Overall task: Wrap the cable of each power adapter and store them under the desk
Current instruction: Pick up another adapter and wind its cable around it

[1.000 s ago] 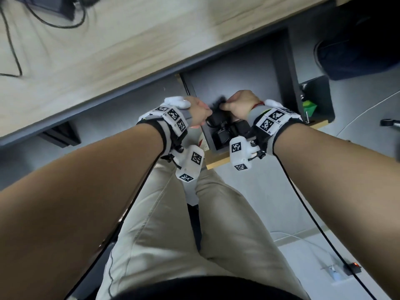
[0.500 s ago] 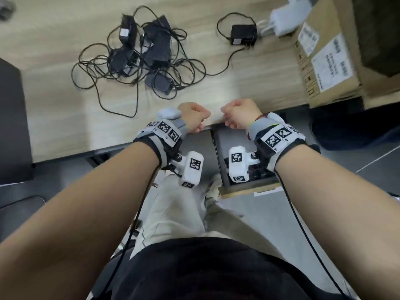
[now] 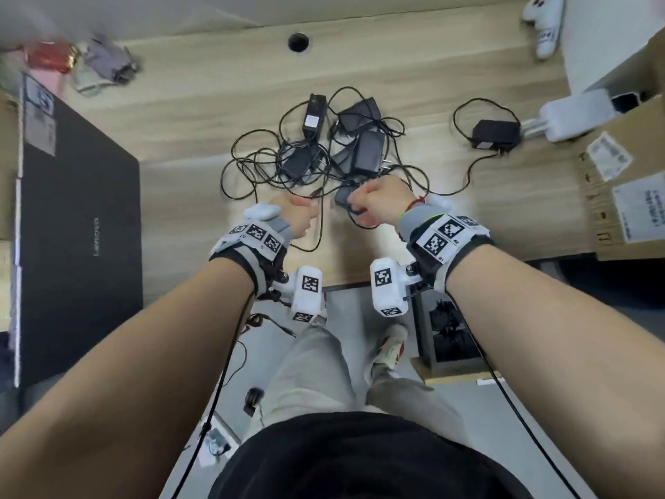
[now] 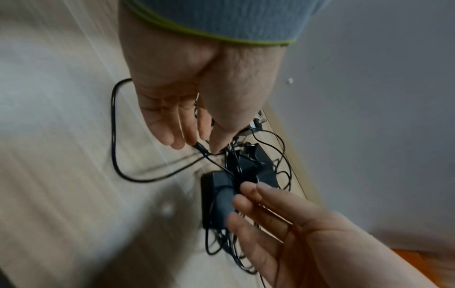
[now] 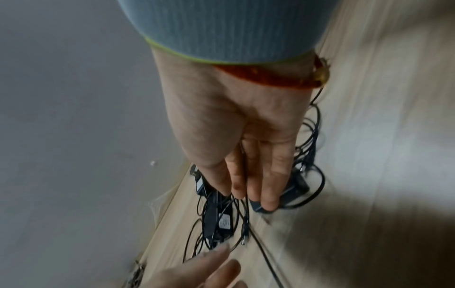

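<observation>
A tangle of black power adapters [image 3: 345,145] lies mid-bench [image 3: 201,113], their thin cables [image 3: 252,163] looped over one another. About 5 bricks show in it, though overlap keeps the count unsure. 1 more adapter [image 3: 494,134] sits apart to the right, beside a white device [image 3: 572,115]. A closed black laptop [image 3: 79,225] lies at the left, and 1 cardboard box [image 3: 626,196] with labels at the right. Under the bench edge, a dark box [image 3: 451,340] on the floor holds stored black adapters.

The right hand [image 3: 379,201] curls its fingers on the nearest adapter [image 4: 216,196] at the pile's near edge. The left hand [image 3: 295,217] pinches a cable's plug end [image 4: 199,146] between thumb and fingers, just left of that adapter.
</observation>
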Demonstrator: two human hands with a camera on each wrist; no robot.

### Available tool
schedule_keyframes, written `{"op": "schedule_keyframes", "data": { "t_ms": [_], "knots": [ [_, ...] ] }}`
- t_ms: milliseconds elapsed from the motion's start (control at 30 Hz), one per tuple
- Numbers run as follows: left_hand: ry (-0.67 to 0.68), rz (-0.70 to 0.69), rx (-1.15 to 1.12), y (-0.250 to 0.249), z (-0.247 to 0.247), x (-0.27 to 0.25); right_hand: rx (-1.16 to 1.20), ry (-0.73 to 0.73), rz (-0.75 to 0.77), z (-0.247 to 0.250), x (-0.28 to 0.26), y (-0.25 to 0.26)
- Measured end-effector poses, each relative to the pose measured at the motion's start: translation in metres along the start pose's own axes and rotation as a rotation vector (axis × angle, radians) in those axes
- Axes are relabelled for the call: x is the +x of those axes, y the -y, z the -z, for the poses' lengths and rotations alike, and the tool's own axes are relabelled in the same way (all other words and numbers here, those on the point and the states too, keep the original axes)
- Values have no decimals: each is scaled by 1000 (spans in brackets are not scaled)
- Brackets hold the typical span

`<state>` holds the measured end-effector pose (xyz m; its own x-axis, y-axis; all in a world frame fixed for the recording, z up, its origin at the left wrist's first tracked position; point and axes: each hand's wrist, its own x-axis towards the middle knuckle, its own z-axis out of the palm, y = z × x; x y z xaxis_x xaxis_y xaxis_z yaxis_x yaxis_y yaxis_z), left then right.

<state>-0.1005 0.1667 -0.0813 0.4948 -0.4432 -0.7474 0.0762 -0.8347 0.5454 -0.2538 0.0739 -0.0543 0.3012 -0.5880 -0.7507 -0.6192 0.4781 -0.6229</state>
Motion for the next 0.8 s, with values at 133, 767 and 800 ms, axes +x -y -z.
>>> {"op": "schedule_keyframes", "data": {
  "t_ms": [133,767,800],
  "knots": [
    [50,-19,4,-8,22,31,-222,38,32,-36,28,17],
    [147,-335,774,-71,41,112,-277,-2,-69,-64,86,70],
    [137,-346,785,-72,41,111,-218,11,-92,-63,87,69]
  ]
}}
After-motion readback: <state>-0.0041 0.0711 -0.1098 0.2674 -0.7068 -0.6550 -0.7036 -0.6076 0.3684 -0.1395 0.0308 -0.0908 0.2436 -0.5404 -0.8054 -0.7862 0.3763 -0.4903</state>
